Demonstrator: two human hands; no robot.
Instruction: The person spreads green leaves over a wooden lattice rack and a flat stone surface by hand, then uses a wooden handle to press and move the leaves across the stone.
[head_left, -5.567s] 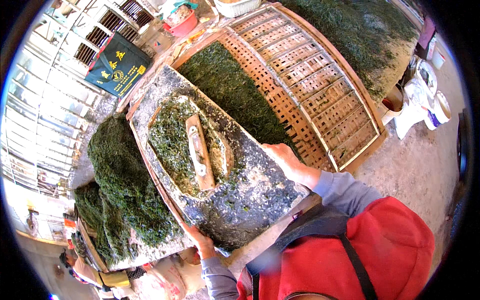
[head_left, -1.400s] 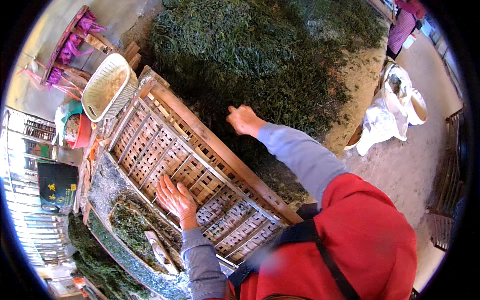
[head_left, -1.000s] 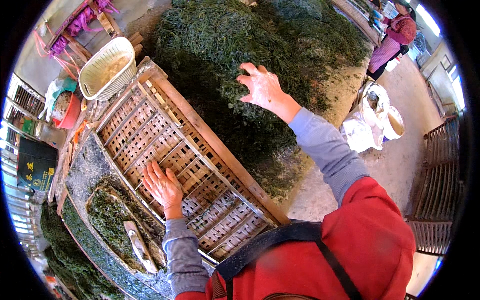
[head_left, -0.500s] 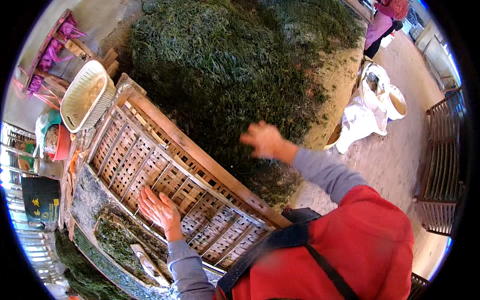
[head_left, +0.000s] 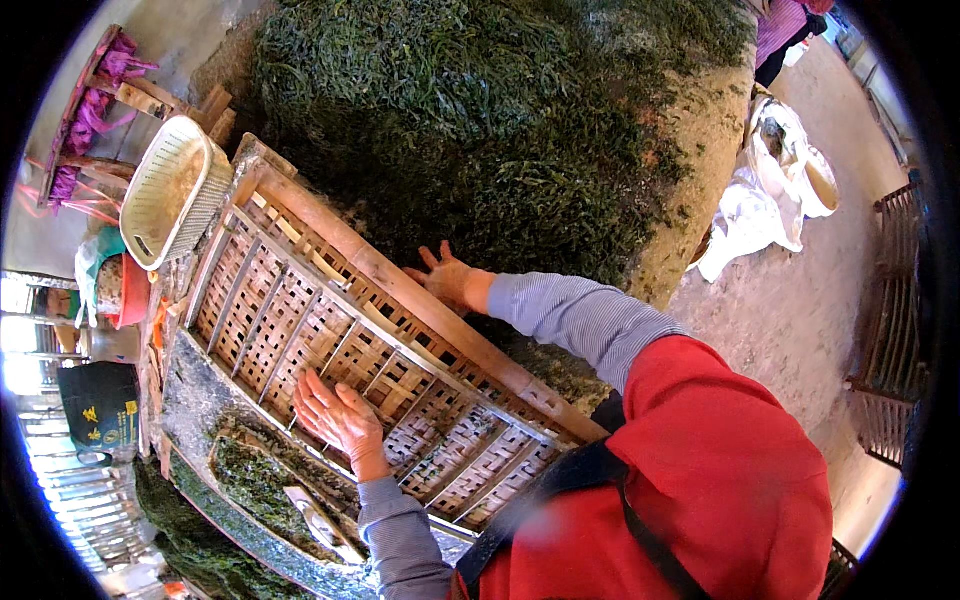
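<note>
A long slatted tray of woven bamboo strips lies slantwise in front of me. My left hand is over its near edge with fingers stretched out, nothing held in it. Along the far side of the tray runs a wooden bar. My right hand is just beyond this bar, with its fingers spread; some fingertips reach toward the bar, and whether they touch it I cannot tell. Past that hand lies a big heap of dark green, stringy leaves.
A pale plastic basket stands by the tray's far left corner, with a red bucket below it. Nearer me, a flat tool lies among green scraps. White sacks stand on the floor at right. Part of another person shows at top right.
My right hand has moved left and down from over the leaf heap toward the wooden bar. My left hand stays at the tray's near edge. The whole view has shifted slightly.
</note>
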